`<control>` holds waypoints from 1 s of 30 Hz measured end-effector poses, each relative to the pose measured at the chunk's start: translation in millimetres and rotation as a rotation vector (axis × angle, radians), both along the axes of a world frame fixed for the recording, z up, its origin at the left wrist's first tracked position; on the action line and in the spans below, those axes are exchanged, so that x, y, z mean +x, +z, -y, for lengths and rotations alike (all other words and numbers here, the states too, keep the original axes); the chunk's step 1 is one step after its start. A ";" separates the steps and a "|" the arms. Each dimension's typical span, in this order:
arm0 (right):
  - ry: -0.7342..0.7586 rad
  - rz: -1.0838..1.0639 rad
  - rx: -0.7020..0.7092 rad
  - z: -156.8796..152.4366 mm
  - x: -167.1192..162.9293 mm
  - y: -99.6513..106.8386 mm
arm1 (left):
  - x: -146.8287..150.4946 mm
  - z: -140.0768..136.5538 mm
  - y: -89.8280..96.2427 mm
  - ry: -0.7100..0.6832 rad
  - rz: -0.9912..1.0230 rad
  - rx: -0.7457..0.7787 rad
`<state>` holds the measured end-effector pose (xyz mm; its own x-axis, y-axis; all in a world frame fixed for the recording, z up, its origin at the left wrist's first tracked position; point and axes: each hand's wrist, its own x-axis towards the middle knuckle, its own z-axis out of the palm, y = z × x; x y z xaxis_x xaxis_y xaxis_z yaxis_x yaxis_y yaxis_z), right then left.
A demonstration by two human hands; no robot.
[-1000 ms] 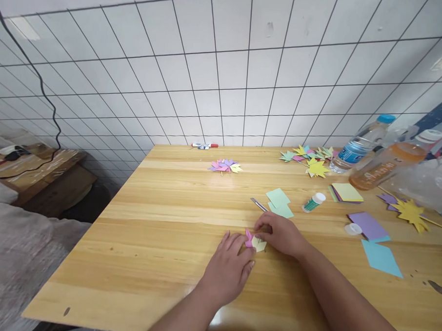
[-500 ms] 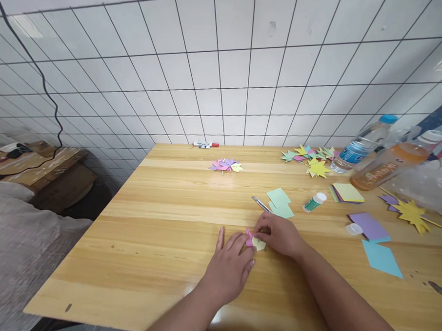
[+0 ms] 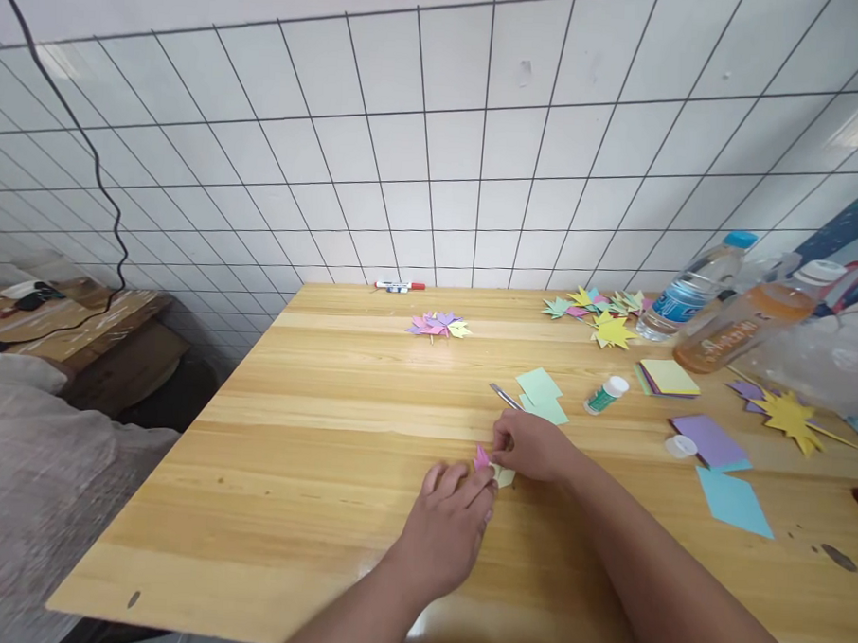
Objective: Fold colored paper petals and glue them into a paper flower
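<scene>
On the wooden table lies a small folded paper piece, pale yellow with a pink folded point at its left. My left hand rests palm down beside it, fingers laid out side by side, the fingertips over the paper and partly covering it. At the paper's upper edge, my right hand is closed in a pinch; its fingers hide the exact spot of contact. Just beyond the right hand are a slim silver pen-like cutter and two light green paper squares.
A glue stick lies right of the green squares, its white cap nearer me. Purple sheets, a blue sheet and a coloured paper stack lie right. Two bottles stand behind. A folded-paper cluster sits at the back.
My left hand's outstretched finger has drawn in beside the others, and its fingertips cover more of the paper. My right hand has shifted slightly left. The view has turned a little.
</scene>
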<state>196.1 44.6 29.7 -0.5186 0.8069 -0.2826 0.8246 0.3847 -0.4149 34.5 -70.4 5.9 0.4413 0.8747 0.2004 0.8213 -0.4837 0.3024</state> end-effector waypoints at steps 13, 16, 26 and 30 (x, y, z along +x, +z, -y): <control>0.006 0.278 -0.082 -35.7 -16.2 11.9 | -1.4 -0.8 -1.5 -0.001 0.003 0.032; -0.012 0.310 -0.099 -37.7 -21.3 12.5 | -2.2 -1.9 0.1 -0.010 0.026 0.003; -0.111 0.113 0.001 -14.1 -2.5 10.8 | -2.9 -0.3 4.9 -0.020 0.049 0.011; -0.235 -0.166 0.101 19.3 19.8 0.7 | -6.0 0.3 10.0 -0.019 0.180 -0.020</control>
